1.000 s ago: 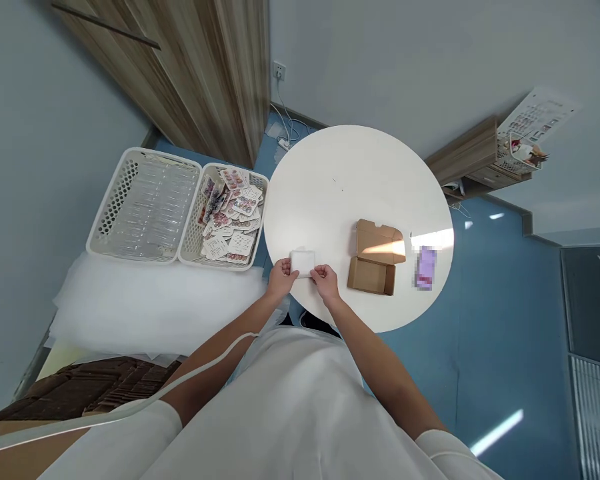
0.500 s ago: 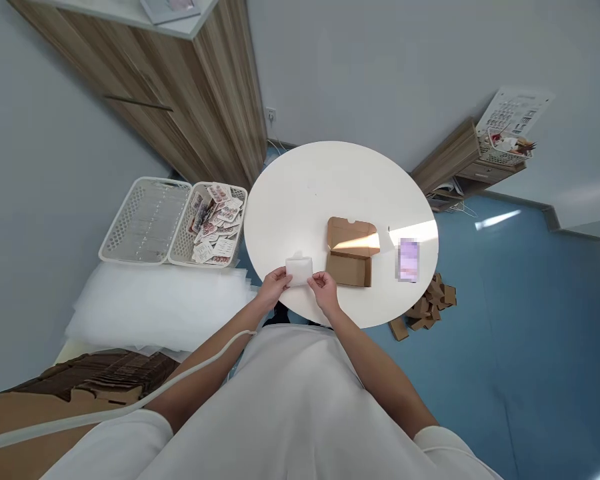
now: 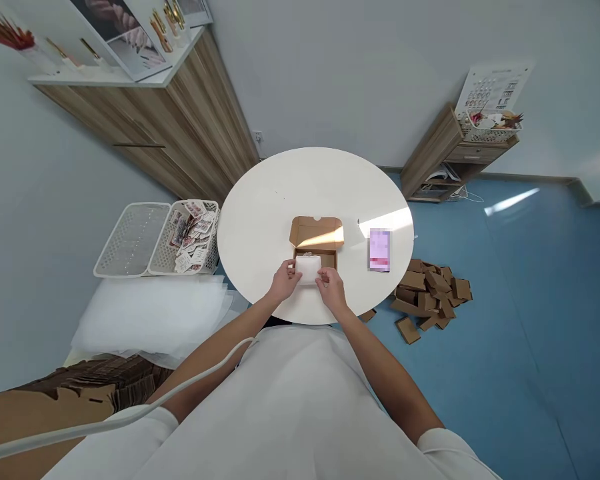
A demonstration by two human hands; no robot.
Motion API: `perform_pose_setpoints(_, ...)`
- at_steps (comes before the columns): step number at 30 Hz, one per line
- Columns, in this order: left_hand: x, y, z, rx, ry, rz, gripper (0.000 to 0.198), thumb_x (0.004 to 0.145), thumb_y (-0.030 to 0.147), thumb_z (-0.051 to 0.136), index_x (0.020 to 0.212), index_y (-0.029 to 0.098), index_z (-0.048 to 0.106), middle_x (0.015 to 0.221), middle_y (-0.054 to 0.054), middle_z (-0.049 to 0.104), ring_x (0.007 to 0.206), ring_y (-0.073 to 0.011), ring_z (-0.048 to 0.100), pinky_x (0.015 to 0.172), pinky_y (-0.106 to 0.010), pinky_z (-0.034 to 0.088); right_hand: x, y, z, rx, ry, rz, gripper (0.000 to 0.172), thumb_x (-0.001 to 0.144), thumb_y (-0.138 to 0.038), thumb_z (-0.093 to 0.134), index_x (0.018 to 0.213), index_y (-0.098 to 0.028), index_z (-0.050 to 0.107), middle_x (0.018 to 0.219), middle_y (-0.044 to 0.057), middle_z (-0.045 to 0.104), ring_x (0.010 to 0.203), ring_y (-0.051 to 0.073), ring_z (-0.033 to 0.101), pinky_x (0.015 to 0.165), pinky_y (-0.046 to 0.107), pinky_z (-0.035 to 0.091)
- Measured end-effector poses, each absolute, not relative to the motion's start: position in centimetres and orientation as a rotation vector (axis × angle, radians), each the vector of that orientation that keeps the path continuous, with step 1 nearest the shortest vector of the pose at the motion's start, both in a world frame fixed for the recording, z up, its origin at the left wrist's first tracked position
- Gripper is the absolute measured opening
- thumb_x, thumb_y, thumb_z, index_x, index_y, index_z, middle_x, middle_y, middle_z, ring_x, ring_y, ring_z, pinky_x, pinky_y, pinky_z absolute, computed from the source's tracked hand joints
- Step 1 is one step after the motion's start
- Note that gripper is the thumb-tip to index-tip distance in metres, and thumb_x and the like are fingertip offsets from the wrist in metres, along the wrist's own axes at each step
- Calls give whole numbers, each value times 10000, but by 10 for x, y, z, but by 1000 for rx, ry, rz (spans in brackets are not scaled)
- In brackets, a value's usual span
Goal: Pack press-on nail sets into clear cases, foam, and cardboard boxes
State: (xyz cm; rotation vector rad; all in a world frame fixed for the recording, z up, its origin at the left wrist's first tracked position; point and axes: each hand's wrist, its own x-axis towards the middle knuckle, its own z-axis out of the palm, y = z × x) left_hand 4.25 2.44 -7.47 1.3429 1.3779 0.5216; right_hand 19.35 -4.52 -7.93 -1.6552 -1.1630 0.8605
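Observation:
Between my two hands is a small white wrapped packet [image 3: 308, 270], its wrapping looking like thin foam sheet. My left hand [image 3: 285, 280] pinches its left edge, and my right hand [image 3: 331, 288] grips the right edge. Just behind it stands an open brown cardboard box [image 3: 329, 259], its lid [image 3: 317, 232] folded back and lit by a strip of sunlight. The packet overlaps the front left part of the box in view; whether they touch I cannot tell. What lies inside the wrapping is hidden.
A phone-like purple, blurred rectangle [image 3: 379, 250] lies right on the round white table [image 3: 310, 180]. Left are a basket of printed cards [image 3: 194, 237], a second basket [image 3: 133, 240], white foam sheets [image 3: 150, 313] and flattened cardboard [image 3: 50, 413]. Brown boxes [image 3: 433, 293] lie heaped on the floor.
My hands have carried the white packet rightward relative to the box, so it now overlaps the box's front. The camera view has also shifted, showing more of the cabinet top and the floor boxes.

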Motion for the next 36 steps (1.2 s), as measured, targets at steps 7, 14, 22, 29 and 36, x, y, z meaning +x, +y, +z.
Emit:
perform_pose_setpoints(7,65,40,-74,1625,1486,364,355,728,199,501,1083,196,501,986,-49,603,745,-150,595,725,-295,462,214,-32,-85,-1743,-1379,900,274,702,-123,469,960,-197,521,1006,50,519,758,139,535,744,318,463)
perform_pose_setpoints(14,77,47,-78,1870,1507,216,360,724,164,476,1083,195,496,937,-43,616,853,-193,574,723,-301,448,220,-21,-84,-1925,-1493,993,345,705,-153,490,1048,-195,480,1077,71,487,852,164,528,761,318,445)
perform_pose_setpoints(22,81,38,-89,2102,1483,-35,275,739,127,454,998,167,539,1093,-99,540,991,-218,526,787,-319,432,213,-19,-83,-2043,-1732,1147,529,717,-297,548,1207,-156,404,1266,131,370,1168,243,385,930,346,346)
perform_pose_setpoints(29,74,37,-81,1952,1382,386,303,745,219,497,1041,173,540,1148,-90,508,1054,-207,487,891,-330,411,224,-21,-79,-1836,-1624,1005,446,729,-267,520,1161,-175,460,1283,119,363,1157,220,398,913,348,374)
perform_pose_setpoints(36,51,70,-66,1275,1558,624,431,762,468,476,1083,183,513,1151,-86,534,1044,-207,501,819,-311,426,273,1,-80,-1866,-923,931,452,713,-465,501,1096,-227,483,1122,66,515,805,151,539,691,297,457)
